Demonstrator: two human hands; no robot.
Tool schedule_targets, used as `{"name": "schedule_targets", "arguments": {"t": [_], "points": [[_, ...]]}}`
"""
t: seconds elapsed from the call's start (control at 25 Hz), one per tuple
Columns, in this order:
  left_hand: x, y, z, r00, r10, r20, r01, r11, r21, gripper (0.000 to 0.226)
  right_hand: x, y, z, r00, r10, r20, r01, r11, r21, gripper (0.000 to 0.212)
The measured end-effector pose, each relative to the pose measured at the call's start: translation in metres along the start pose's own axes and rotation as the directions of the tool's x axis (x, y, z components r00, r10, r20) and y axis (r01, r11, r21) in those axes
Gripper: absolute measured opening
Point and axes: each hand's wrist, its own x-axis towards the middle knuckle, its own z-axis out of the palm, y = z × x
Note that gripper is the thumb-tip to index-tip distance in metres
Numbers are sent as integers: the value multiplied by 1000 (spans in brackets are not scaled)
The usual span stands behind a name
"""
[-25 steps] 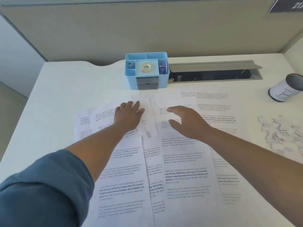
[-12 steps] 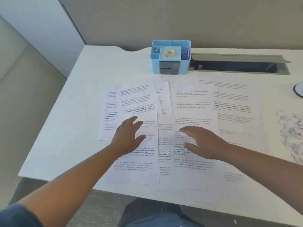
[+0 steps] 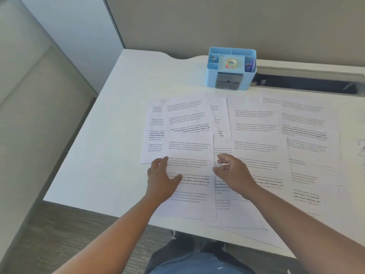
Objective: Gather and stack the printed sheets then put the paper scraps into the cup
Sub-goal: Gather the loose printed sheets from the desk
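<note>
The sheets (image 3: 246, 147) lie unstacked before the organizer (image 3: 231, 69), scraps (image 3: 361, 147) uncupped at their right, so gathering has barely begun: the left hand (image 3: 161, 179) rests flat on one, the right hand (image 3: 232, 171) half-curled, gripping nothing.

Bright, even daylight; soft overall blur; edges bowed

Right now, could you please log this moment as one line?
phase: gathering | left hand: on near printed sheet | right hand: at its right edge | cup: unseen
</note>
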Motion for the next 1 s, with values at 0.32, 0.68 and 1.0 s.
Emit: {"name": "schedule_targets", "arguments": {"t": [0.32, 0.68, 1.0], "points": [[22, -28, -17, 990, -127, 59, 138, 960, -242, 82, 9, -8, 43, 958, 256, -128, -225, 950, 215, 51], [36, -34, -27, 980, -167, 109, 196, 907, -373, 43, 12, -11, 45, 939, 337, -64, -291, 883, 367, 23], [39, -38, -30, 979, -138, 148, 192, 865, -464, 26, 0, -14, 42, 963, 267, -33, -231, 883, 409, 21]]}}
